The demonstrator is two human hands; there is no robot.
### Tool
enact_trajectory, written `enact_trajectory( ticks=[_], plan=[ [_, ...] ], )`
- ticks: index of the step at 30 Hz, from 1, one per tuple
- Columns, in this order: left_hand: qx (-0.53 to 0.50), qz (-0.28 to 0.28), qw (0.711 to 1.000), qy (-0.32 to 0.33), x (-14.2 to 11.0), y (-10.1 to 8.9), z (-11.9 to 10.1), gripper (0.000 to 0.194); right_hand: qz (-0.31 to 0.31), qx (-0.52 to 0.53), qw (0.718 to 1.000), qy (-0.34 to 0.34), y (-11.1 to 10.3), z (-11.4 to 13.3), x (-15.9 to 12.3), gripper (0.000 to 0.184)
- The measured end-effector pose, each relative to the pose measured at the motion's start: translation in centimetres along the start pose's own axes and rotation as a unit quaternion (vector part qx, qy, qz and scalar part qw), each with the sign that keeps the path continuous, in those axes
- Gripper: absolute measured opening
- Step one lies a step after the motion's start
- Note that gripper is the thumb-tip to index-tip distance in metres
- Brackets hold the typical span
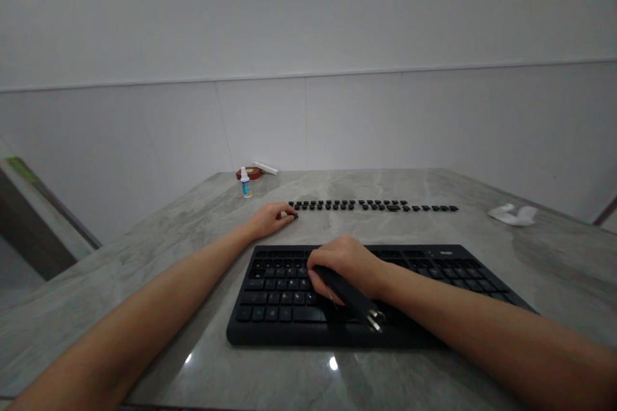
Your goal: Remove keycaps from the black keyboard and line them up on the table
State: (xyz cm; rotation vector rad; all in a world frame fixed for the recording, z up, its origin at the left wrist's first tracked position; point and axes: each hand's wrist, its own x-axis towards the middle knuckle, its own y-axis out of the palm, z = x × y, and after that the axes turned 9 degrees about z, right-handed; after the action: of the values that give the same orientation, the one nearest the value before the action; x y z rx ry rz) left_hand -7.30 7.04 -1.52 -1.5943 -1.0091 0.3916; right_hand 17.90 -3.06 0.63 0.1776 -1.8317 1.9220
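A black keyboard lies in front of me, with some keycaps off in its upper rows. My right hand is over its middle, fingers wrapped round a black keycap puller. Metal prongs show at the puller's near end, and thin wire hangs below my fingers. Beyond the keyboard, my left hand pinches a small black keycap at the table surface, by the left end of two rows of loose keycaps.
The grey marbled table runs back to a pale wall. A small spray bottle stands at the back left, before a reddish-brown object and a white strip. Crumpled white tissue lies at the right.
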Motion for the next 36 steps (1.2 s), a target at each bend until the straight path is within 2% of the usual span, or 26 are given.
enact_trajectory(
  ticks=[7, 17, 31, 36],
  plan=[
    [0.011, -0.013, 1.000, 0.009, 0.03, 0.10, 0.12, 0.021, -0.001, -0.016, 1.000, 0.003, 0.17, -0.04, -0.08, 0.009],
    [0.029, -0.032, 0.999, -0.028, 0.18, 0.29, 0.44, 0.019, 0.010, -0.008, 1.000, 0.005, 0.02, -0.09, -0.11, 0.010],
    [0.044, -0.032, 0.998, -0.034, 0.23, 0.08, 0.17, 0.017, 0.015, -0.005, 1.000, 0.010, -0.08, 0.07, -0.02, 0.011],
    [0.046, -0.029, 0.998, -0.026, -0.32, -0.09, -0.28, 0.022, 0.020, -0.008, 1.000, 0.012, -0.14, 0.01, -0.09, 0.010]
  ],
)
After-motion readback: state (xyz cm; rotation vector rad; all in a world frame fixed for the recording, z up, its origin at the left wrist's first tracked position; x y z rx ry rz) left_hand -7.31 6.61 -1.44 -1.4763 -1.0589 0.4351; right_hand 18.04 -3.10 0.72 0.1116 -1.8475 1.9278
